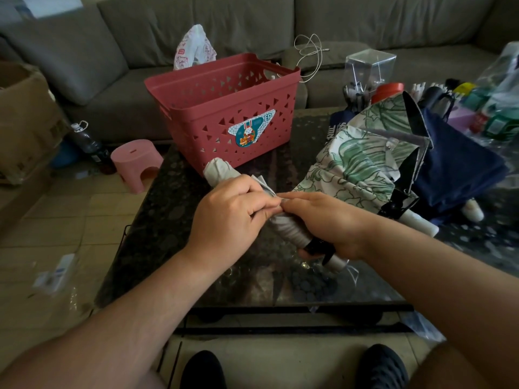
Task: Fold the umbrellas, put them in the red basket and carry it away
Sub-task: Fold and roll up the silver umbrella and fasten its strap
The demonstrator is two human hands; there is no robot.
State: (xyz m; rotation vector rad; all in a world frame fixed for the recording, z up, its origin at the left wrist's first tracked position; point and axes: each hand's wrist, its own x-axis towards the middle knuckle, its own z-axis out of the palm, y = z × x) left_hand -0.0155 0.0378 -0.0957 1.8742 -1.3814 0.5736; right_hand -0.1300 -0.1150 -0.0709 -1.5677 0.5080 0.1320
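Left hand (233,209) and right hand (328,220) grip grey umbrella (222,171) mid-tabletop, nearly rolled; red basket (224,108) at far edge looks empty; patterned umbrella (351,164) unfolded.

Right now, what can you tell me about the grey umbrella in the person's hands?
The grey umbrella is collapsed, its pale fabric rolled round the shaft. It lies slanted over the dark table, tip toward the red basket. The left hand pinches its folds at the middle; the right hand grips near the handle, where a black strap shows.
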